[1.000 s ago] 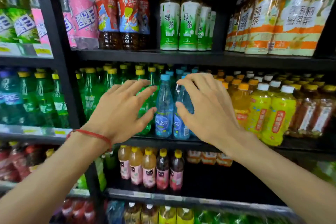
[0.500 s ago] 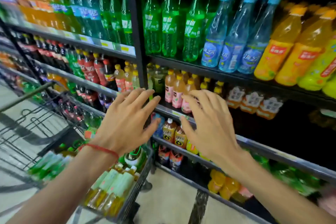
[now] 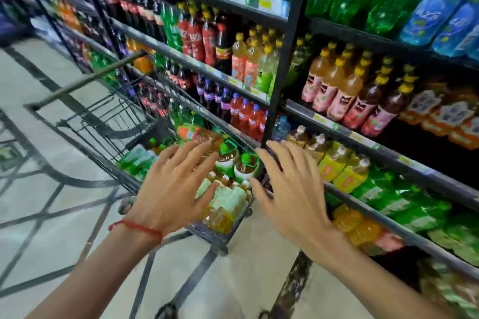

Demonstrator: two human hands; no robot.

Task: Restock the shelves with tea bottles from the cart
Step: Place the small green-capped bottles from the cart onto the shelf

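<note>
Cart (image 3: pixel 85 80) holds tea bottles (image 3: pixel 233 199); left hand (image 3: pixel 172 190) hovers at their nine o'clock, right hand (image 3: pixel 291 189) at three o'clock, both empty, fingers spread wide, beside shelves (image 3: pixel 388 160).

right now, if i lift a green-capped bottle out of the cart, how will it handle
The green-capped bottle looks full of brown tea, so probably heavy for its size. It looks plastic, so likely stiff, not fragile. Wedged upright among other bottles in the cart, it probably won't tip.
</note>
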